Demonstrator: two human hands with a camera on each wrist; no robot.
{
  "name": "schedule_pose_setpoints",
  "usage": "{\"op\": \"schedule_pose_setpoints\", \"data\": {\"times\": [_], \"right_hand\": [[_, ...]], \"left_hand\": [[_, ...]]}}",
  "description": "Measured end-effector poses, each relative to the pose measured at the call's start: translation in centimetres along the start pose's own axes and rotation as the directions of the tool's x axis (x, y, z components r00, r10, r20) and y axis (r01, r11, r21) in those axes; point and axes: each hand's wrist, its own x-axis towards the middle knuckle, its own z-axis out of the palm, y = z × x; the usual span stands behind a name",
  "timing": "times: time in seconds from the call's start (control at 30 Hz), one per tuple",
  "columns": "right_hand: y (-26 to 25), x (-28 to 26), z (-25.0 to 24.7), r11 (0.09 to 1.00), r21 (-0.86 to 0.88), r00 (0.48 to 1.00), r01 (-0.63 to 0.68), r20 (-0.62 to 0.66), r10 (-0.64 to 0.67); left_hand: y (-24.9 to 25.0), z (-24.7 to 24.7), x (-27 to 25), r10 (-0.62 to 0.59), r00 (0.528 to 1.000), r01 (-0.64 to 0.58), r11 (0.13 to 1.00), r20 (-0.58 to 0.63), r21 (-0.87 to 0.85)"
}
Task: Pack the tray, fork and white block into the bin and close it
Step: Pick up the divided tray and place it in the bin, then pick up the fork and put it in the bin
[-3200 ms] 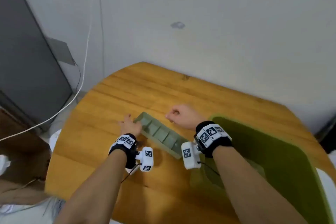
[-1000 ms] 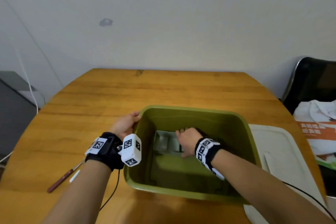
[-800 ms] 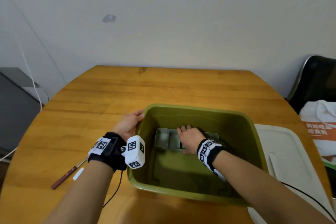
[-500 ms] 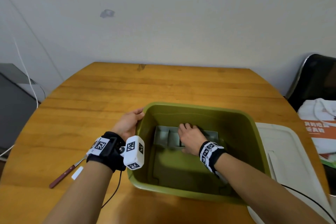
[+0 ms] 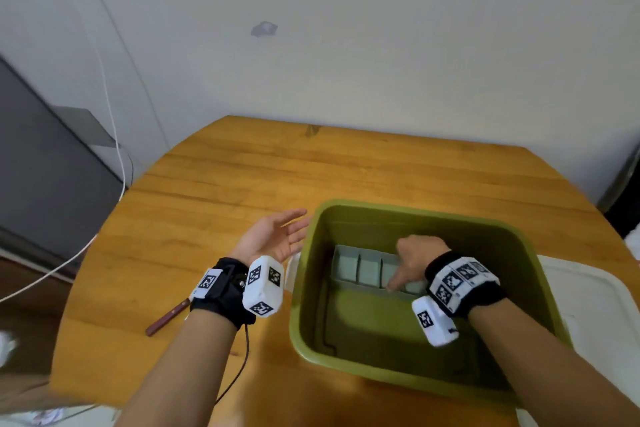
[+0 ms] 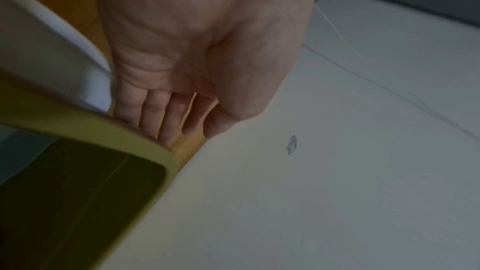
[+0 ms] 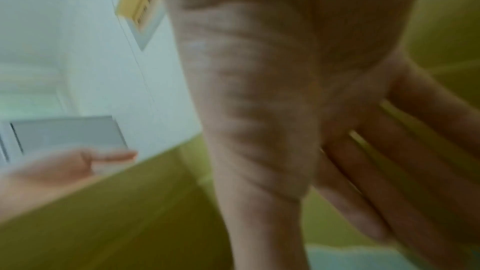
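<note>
A grey-green tray with several compartments lies on the floor of the olive-green bin, against its far side. My right hand hangs inside the bin over the tray's right part, fingers loose and pointing down, holding nothing; I cannot tell whether it touches. The blurred right wrist view shows its straight fingers before the bin wall. My left hand is open, palm up, just left of the bin's far-left corner. A brown-handled fork lies on the table, left of my left wrist.
A white lid lies flat on the table right of the bin. A small white thing peeks out between my left wrist camera and the bin wall. A white cable hangs down the wall at left. The round wooden table stretches behind the bin.
My left hand has let go of the bin's left rim and turned palm up. My right hand has lifted off the tray, which stays in the bin. The view has swung left.
</note>
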Motion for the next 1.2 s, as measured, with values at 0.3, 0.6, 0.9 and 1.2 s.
{"op": "schedule_pose_setpoints", "data": {"times": [0.3,0.6,0.9,1.2], "right_hand": [[-3.4,-0.4,-2.5,0.999,0.042,0.998,-0.010,-0.058,0.012],[-5.0,-0.7,-3.7,0.995,0.102,0.999,-0.012,-0.038,0.016],[-6.9,-3.3,-7.1,0.986,0.166,0.992,0.010,-0.125,0.011],[-10.4,-3.7,-8.8,0.986,0.163,0.987,0.043,-0.160,-0.016]], "left_hand": [[0.8,-1.4,0.3,-0.049,0.997,0.054,0.995,0.059,-0.084],[4.3,-3.5,-0.4,0.051,0.983,-0.026,0.989,0.177,-0.143],[3.4,-20.5,0.0,0.376,0.779,0.109,0.707,-0.502,0.699],[1.1,-24.9,-0.1,0.375,0.811,0.352,0.301,-0.449,0.886]]}}
